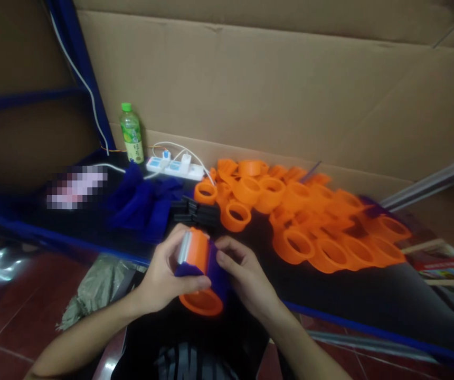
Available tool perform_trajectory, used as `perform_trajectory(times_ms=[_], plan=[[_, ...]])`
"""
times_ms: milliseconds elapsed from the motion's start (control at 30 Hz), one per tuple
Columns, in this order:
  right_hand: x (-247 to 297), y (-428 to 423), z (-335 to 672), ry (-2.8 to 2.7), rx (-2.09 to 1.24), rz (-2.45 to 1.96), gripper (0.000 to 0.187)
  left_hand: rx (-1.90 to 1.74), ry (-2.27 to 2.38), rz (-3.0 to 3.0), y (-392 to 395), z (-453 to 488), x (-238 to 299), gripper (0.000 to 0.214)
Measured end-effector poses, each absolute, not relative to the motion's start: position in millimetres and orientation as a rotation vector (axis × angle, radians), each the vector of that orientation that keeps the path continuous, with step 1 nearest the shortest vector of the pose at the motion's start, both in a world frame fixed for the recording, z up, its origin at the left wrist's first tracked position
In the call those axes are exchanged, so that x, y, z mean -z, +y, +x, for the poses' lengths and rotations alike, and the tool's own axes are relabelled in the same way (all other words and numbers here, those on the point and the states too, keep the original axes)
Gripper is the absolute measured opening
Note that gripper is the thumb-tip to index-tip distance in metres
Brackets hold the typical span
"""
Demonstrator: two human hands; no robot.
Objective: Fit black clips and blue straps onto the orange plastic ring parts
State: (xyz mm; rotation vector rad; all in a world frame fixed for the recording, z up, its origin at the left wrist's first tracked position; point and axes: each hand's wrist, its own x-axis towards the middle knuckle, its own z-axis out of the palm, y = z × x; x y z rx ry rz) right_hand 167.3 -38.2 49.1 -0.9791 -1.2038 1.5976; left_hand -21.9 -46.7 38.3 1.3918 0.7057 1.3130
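Cardboard [270,95] rises behind the black table [322,293]; near its front edge my left hand [161,279] grips the orange part [199,253], my right hand [251,277], grip unclear, touching blue cloth [218,277] I'd keep taut.

A black table [417,303] with a blue edge bears everything around the white power strip [196,172], which has plugs and white cables on it. Just beside the strip's left end stands a bottle [132,138] with a green cap. Farther left of the strip lies a pale pinkish thing [77,186], too blurred to tell. On the strip's near side is crumpled blue cloth [150,206], and nearer than its right end, a cluster of black pieces [197,212]. Right of the strip spreads a big pile of orange rings [300,196].
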Motion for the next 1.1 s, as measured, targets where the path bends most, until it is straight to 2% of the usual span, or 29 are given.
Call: perform_trajectory(times_ms=[233, 433, 500, 600, 667, 767, 800, 900, 1033, 1100], plan=[[-50, -42, 164, -1.065, -1.737, -0.926, 0.028, -1.345, 0.637, 1.459, -43, -25, -34, 0.069], [-49, -35, 165, -1.183, -1.691, -0.961, 0.028, -1.328, 0.637, 1.403, -38, -22, -34, 0.058], [-47, -34, 168, -1.399, -1.456, -1.049, 0.022, -1.339, 0.676, 1.342, -38, -17, -32, 0.055], [-42, -45, 174, -1.703, -0.812, -1.175, 0.020, -1.376, 0.738, 1.153, -37, -8, -25, 0.049], [-37, -61, 177, -1.879, -0.493, -1.175, 0.042, -1.413, 0.763, 0.988, -35, -3, -22, 0.045], [-25, -87, 177, -2.145, -0.242, -1.150, 0.096, -1.454, 0.788, 0.808, -34, 4, -19, 0.042], [-20, -92, 176, -2.192, -0.164, -1.167, 0.104, -1.454, 0.787, 0.769, -35, 6, -18, 0.041], [-11, -97, 177, -2.200, -0.040, -1.224, 0.096, -1.396, 0.721, 0.732, -37, 12, -14, 0.044], [-31, -81, 214, -2.100, -0.038, -1.251, 0.089, -1.295, 0.566, 0.921, -36, 12, -9, 0.065], [-55, -66, 258, -1.965, 0.207, -1.321, 0.085, -1.260, 0.583, 1.034, -32, 8, -6, 0.066]])
